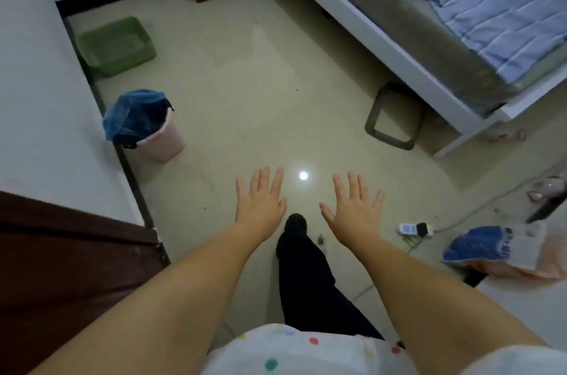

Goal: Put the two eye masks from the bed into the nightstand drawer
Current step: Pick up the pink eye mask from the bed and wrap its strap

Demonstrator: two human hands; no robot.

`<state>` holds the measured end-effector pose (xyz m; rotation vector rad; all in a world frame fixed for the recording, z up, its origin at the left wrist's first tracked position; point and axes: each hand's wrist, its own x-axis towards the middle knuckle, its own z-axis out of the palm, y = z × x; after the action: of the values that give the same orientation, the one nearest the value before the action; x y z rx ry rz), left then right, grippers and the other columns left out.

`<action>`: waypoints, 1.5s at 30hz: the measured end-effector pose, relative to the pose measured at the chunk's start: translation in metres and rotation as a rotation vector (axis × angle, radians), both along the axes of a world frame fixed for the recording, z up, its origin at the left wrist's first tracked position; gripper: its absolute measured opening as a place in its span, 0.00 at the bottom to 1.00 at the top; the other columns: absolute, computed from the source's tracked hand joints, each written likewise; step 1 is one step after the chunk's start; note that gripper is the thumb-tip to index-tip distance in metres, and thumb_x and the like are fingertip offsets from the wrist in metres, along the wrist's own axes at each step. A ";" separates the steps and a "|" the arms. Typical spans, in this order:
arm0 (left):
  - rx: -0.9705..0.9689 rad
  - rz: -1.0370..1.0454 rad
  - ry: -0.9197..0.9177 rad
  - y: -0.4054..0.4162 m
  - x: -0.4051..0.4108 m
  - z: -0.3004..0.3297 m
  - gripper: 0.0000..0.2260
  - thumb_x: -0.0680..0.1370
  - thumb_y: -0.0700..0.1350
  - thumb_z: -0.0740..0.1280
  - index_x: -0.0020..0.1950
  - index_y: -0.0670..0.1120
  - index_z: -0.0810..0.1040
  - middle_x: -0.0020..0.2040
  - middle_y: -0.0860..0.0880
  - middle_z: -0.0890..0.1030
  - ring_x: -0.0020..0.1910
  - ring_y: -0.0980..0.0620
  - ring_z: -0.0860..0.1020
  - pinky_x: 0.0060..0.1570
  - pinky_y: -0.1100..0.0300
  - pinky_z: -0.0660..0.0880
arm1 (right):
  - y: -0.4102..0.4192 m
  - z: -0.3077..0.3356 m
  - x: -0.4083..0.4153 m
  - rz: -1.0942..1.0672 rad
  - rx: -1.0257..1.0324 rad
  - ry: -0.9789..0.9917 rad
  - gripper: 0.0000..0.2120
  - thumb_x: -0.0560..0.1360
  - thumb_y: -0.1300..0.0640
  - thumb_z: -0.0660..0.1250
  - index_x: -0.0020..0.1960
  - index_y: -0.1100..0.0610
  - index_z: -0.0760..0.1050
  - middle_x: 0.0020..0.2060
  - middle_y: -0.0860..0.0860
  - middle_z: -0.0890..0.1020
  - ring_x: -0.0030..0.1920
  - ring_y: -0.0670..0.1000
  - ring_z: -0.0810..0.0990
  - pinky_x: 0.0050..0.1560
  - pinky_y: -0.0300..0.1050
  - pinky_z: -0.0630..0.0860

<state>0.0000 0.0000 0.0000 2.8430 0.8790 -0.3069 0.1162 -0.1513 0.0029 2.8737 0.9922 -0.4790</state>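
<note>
— Where are we heading?
— Toward the white-framed bed with the blue striped quilt (478, 9), upper right of the frame, nearer our right hand (352, 205).
— The eye masks?
— Not showing. Both grips, left hand (264, 199) too, are spreading flat, holding nothing.

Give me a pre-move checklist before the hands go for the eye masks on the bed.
1. Left hand free: ok, open, holding nothing.
2. Right hand free: ok, open, holding nothing.
3. Bed in view: ok, ahead on the right.
4. Eye masks located: cannot tell, none visible on the blue bedding.
5. Floor path to the bed: ok, bare tile ahead.
6. Nightstand drawer located: cannot tell, not identifiable in this view.
</note>
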 end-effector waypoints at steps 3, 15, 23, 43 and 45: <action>0.015 -0.001 -0.028 0.047 0.065 0.009 0.29 0.80 0.54 0.51 0.75 0.50 0.41 0.77 0.44 0.54 0.75 0.46 0.53 0.71 0.38 0.48 | 0.039 0.006 0.066 0.001 0.029 -0.017 0.32 0.76 0.37 0.48 0.75 0.47 0.43 0.77 0.53 0.48 0.76 0.55 0.42 0.70 0.68 0.41; 0.085 0.145 -0.084 0.280 0.273 0.043 0.28 0.79 0.54 0.52 0.75 0.49 0.43 0.76 0.44 0.55 0.75 0.46 0.53 0.71 0.37 0.48 | 0.264 0.041 0.302 0.108 0.085 -0.018 0.30 0.77 0.39 0.48 0.75 0.48 0.44 0.77 0.54 0.50 0.76 0.55 0.44 0.71 0.68 0.40; 0.103 0.148 -0.072 0.479 0.428 0.035 0.28 0.79 0.54 0.54 0.75 0.50 0.47 0.76 0.44 0.58 0.75 0.47 0.55 0.71 0.37 0.50 | 0.467 0.045 0.471 0.102 0.142 -0.052 0.30 0.77 0.40 0.51 0.75 0.48 0.46 0.77 0.54 0.51 0.76 0.54 0.45 0.71 0.68 0.41; -0.014 0.185 -0.166 0.808 0.934 0.062 0.27 0.79 0.53 0.55 0.75 0.49 0.50 0.75 0.44 0.59 0.75 0.46 0.55 0.72 0.39 0.50 | 0.796 0.044 0.978 0.010 0.141 -0.042 0.30 0.77 0.41 0.52 0.75 0.48 0.47 0.76 0.54 0.52 0.76 0.55 0.48 0.72 0.64 0.46; 0.003 0.191 -0.151 0.842 0.963 0.058 0.27 0.79 0.53 0.55 0.75 0.49 0.50 0.75 0.44 0.60 0.75 0.47 0.56 0.73 0.39 0.50 | 0.836 0.046 1.015 0.037 0.147 -0.020 0.30 0.77 0.41 0.52 0.75 0.48 0.47 0.76 0.54 0.52 0.76 0.55 0.48 0.72 0.64 0.47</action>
<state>0.9630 0.8418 0.0579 2.7136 1.1078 -0.0659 1.1308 0.6850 0.0485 2.9747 1.1201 -0.3892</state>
